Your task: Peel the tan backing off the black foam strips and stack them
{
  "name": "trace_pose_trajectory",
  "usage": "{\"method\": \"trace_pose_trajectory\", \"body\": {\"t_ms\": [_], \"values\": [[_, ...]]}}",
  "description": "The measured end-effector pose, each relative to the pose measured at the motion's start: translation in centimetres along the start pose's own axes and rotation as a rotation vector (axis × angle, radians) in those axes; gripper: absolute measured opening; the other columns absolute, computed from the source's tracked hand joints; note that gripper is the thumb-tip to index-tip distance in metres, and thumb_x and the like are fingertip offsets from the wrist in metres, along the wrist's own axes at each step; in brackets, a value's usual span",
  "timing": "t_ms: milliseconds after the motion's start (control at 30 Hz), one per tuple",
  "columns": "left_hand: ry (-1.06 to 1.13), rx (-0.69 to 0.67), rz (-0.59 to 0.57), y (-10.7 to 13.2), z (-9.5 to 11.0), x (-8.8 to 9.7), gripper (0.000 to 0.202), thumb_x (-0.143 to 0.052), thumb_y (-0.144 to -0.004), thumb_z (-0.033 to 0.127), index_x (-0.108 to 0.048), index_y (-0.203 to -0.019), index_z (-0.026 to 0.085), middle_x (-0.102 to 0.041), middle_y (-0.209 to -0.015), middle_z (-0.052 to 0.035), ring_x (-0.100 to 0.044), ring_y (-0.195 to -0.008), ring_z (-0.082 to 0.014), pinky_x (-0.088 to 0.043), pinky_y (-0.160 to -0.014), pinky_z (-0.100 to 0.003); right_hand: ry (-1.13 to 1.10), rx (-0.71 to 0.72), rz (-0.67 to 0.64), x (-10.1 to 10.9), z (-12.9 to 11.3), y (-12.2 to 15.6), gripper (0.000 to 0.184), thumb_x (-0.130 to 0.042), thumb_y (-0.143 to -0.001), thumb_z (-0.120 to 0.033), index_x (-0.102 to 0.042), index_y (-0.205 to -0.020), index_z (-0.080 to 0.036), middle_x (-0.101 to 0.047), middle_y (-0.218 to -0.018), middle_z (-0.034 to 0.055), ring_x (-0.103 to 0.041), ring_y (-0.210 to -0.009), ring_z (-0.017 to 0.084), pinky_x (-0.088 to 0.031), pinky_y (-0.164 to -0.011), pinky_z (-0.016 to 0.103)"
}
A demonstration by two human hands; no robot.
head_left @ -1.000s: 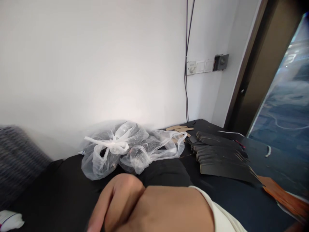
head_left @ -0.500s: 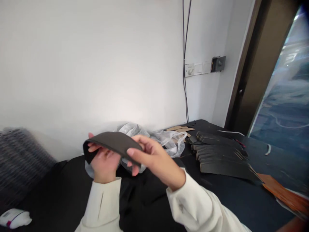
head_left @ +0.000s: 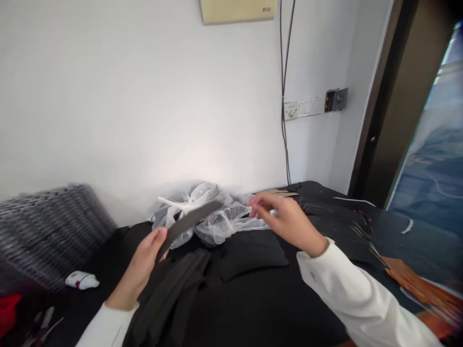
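Note:
My left hand [head_left: 139, 268] grips one end of a dark curved foam strip [head_left: 188, 223], which rises from it toward a clear plastic bag [head_left: 213, 217] and stays apart from it. My right hand [head_left: 285, 222] hangs in the air to the right of the strip, its fingers loosely apart and holding nothing. It is nearest the bag's right side. Below my left hand lies a heap of long black strips [head_left: 170, 294] on the black-covered table [head_left: 289, 308]. A stack of dark cut pieces [head_left: 340, 224] sits partly hidden behind my right hand.
A black cushion [head_left: 249, 260] lies mid-table. At left stand a grey woven cushion [head_left: 47, 231] and a white bottle [head_left: 81, 280], with a red item [head_left: 7, 313] below. Cardboard scraps [head_left: 284, 193] lie by the wall, and an orange sheet [head_left: 421, 289] overhangs the right edge.
My right hand has let go of the strip and moved right. My left hand has dropped lower with the strip, now tilted. The view has turned up and left.

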State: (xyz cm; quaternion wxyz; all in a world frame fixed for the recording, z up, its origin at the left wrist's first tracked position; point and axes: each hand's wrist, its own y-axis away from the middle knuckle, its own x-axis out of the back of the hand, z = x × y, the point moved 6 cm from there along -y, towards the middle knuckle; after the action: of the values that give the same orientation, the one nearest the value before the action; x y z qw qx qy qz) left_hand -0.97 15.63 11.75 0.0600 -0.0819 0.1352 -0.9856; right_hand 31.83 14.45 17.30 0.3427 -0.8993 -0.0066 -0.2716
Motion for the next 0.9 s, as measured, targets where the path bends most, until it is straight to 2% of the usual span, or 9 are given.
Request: {"method": "trace_pose_trajectory", "body": {"t_ms": [67,200,300,367,533,633,733,800,900], "values": [[-0.248,0.063,-0.015,1.6,-2.8,1.4,0.045,-0.062,-0.083,0.062,-0.055,-0.07,0.019,-0.054,-0.059,0.0039,-0.051,-0.054,-0.0136,-0.041,-0.051,-0.021,0.341,0.004,-0.144,-2.4,3.0,2.5,0.021,-0.054,-0.093,-0.024,-0.071,-0.104,-0.022,-0.076,-0.103,0.0053,-0.071,-0.093,0.021,-0.053,-0.086,0.035],[-0.773,0.001,-0.056,4.1,-5.4,2.5,0.032,-0.052,-0.089,0.053,-0.064,-0.087,0.023,-0.067,-0.069,0.0001,-0.066,-0.072,-0.0223,-0.046,-0.064,-0.025,0.611,0.032,-0.359,-7.1,8.8,7.5,0.045,-0.066,-0.085,-0.015,-0.064,-0.129,-0.022,-0.06,-0.14,0.011,-0.054,-0.131,0.026,-0.04,-0.112,0.043],[-1.217,-0.102,-0.033,5.2,-5.7,1.9,0.034,-0.044,-0.093,0.041,-0.065,-0.112,0.022,-0.07,-0.069,-0.0044,-0.068,-0.072,-0.0245,-0.044,-0.064,-0.026,0.651,-0.016,-0.377,-8.2,11.0,9.2,0.048,-0.064,-0.086,-0.011,-0.062,-0.133,-0.021,-0.061,-0.138,0.0106,-0.055,-0.13,0.025,-0.043,-0.111,0.04],[-1.461,-0.227,-0.038,5.5,-5.5,1.1,0.038,-0.041,-0.095,0.038,-0.069,-0.111,0.018,-0.07,-0.071,-0.0088,-0.068,-0.074,-0.0261,-0.045,-0.066,-0.029,0.641,-0.022,-0.388,-8.4,11.5,9.3,0.047,-0.065,-0.086,-0.013,-0.063,-0.132,-0.021,-0.064,-0.135,0.0099,-0.057,-0.129,0.025,-0.045,-0.109,0.04],[-1.67,-0.56,0.032,5.8,-3.2,-0.6,0.038,-0.039,-0.097,0.026,-0.072,-0.109,0.012,-0.071,-0.101,-0.0153,-0.067,-0.089,-0.0299,-0.052,-0.073,-0.039,0.62,-0.015,-0.445,-8.5,13.1,8.7,0.045,-0.069,-0.085,-0.024,-0.064,-0.13,-0.025,-0.064,-0.134,0.0073,-0.063,-0.121,0.025,-0.052,-0.102,0.038],[-1.566,-0.702,-0.047,6.8,-1.2,-3.1,0.033,-0.044,-0.097,0.029,-0.072,-0.111,0.016,-0.07,-0.112,-0.014,-0.068,-0.097,-0.0281,-0.055,-0.077,-0.039,0.609,-0.015,-0.441,-8.3,13.9,8.8,0.044,-0.066,-0.088,-0.028,-0.062,-0.133,-0.026,-0.065,-0.134,0.0064,-0.065,-0.118,0.025,-0.055,-0.097,0.039],[-1.403,-0.812,-0.306,8.2,-0.9,-7.8,0.031,-0.051,-0.097,0.035,-0.069,-0.118,0.021,-0.067,-0.127,-0.0106,-0.065,-0.113,-0.027,-0.056,-0.09,-0.04,0.601,-0.004,-0.447,-8.5,13.8,9.2,0.041,-0.061,-0.092,-0.029,-0.062,-0.132,-0.026,-0.066,-0.132,0.0065,-0.066,-0.116,0.026,-0.055,-0.097,0.04],[-1.334,-0.88,-0.45,9.0,-2.0,-11.3,0.038,-0.055,-0.095,0.035,-0.062,-0.13,0.02,-0.06,-0.139,-0.011,-0.059,-0.126,-0.0281,-0.053,-0.099,-0.042,0.607,0.01,-0.452,-8.7,13.6,9.7,0.038,-0.055,-0.095,-0.026,-0.062,-0.132,-0.026,-0.064,-0.135,0.0065,-0.064,-0.119,0.025,-0.053,-0.1,0.04],[-1.336,-0.952,-0.491,9.1,-5.2,-15.3,0.047,-0.057,-0.094,0.027,-0.054,-0.139,0.012,-0.052,-0.147,-0.0152,-0.053,-0.133,-0.029,-0.052,-0.103,-0.041,0.636,0.027,-0.46,-8.3,13.5,10.4,0.038,-0.051,-0.096,-0.024,-0.062,-0.133,-0.028,-0.057,-0.143,0.0037,-0.057,-0.129,0.021,-0.044,-0.111,0.039]]}}
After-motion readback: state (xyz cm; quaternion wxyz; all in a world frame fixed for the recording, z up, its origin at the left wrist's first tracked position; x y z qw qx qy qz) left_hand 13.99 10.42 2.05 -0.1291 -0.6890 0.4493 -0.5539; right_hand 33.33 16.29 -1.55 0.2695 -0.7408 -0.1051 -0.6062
